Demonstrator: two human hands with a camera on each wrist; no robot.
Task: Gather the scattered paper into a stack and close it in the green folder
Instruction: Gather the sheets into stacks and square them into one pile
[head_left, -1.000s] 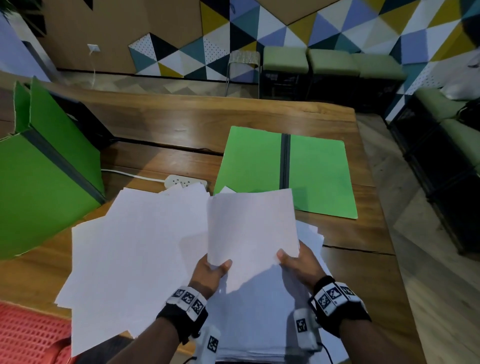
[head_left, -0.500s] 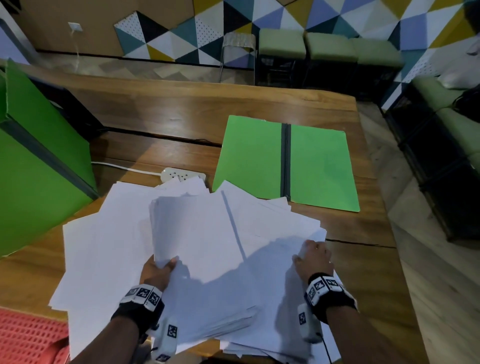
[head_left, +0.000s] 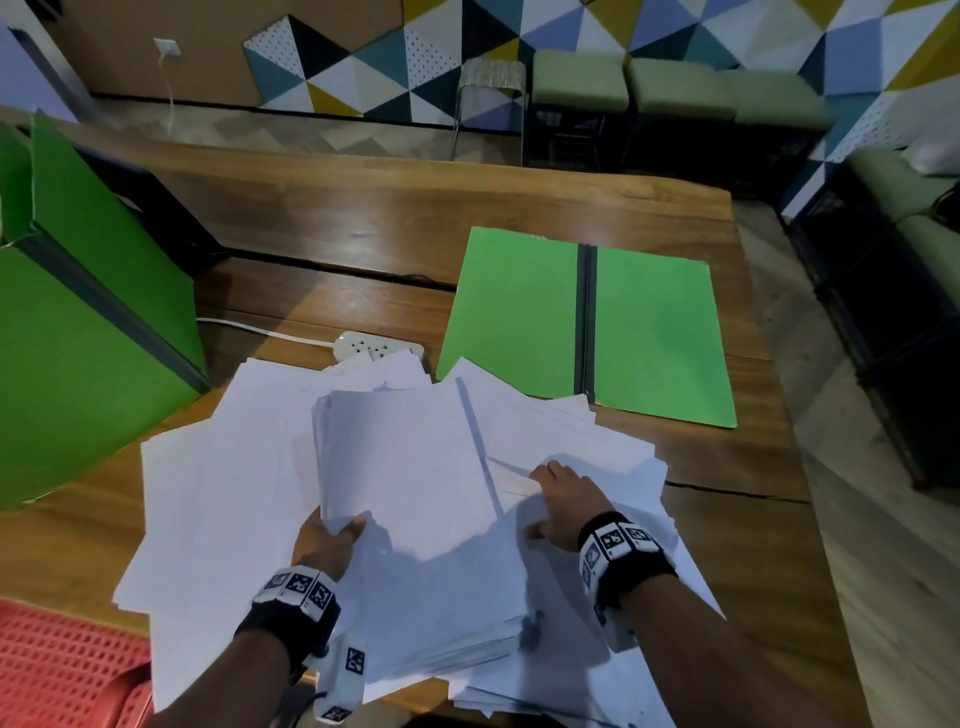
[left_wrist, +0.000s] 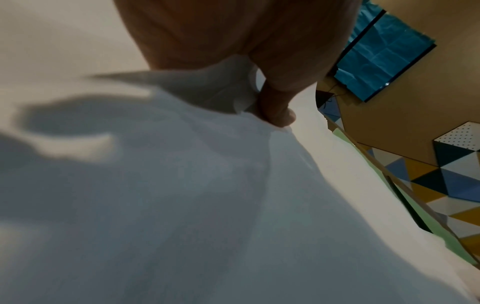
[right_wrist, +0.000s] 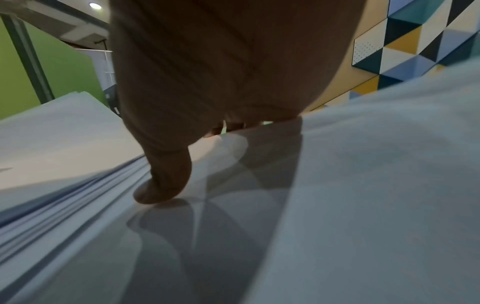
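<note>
**Ana:** Paper is all over the near half of the tabletop (head_left: 363, 208). The left hand (head_left: 327, 545) clamps the near-left corner of a gathered bundle (head_left: 410, 493), thumb on top and the other fingers hidden beneath. The right hand (head_left: 563, 501) lies on the loose sheets (head_left: 587, 441) at about three o'clock from the bundle. Its fingers reach forward and look slightly bent, and its thumb (right_wrist: 163, 185) presses down beside the bundle's fanned edge. I can't tell whether it pinches anything.

**Ben:** What could go wrong?

**Ana:** I'd say the one-corner hold is the weak spot. The bundle's far end droops and its edges are already splayed, so a quick lift could let the sheets slide apart again. The right hand could also drag only the top sheet and crease it. At six o'clock the pile overhangs the tabletop's near edge, so a nudge may tip sheets onto the floor.

**Ben:** How does the bundle lie?

**Ana:** Its long axis runs roughly from six to twelve o'clock, canted a little toward eleven, with the short edge nearest the person. The loose sheets are fanned toward one and two o'clock, and others are spread at nine.

**Ben:** And the green folder (head_left: 587, 322)?

**Ana:** It lies open and flat at one o'clock from the hands. The dark spine points toward twelve, and the near corner is tucked under the paper. Another green folder (head_left: 78, 338) stands at ten o'clock, and a power strip (head_left: 374, 347) peeks out at twelve.
</note>
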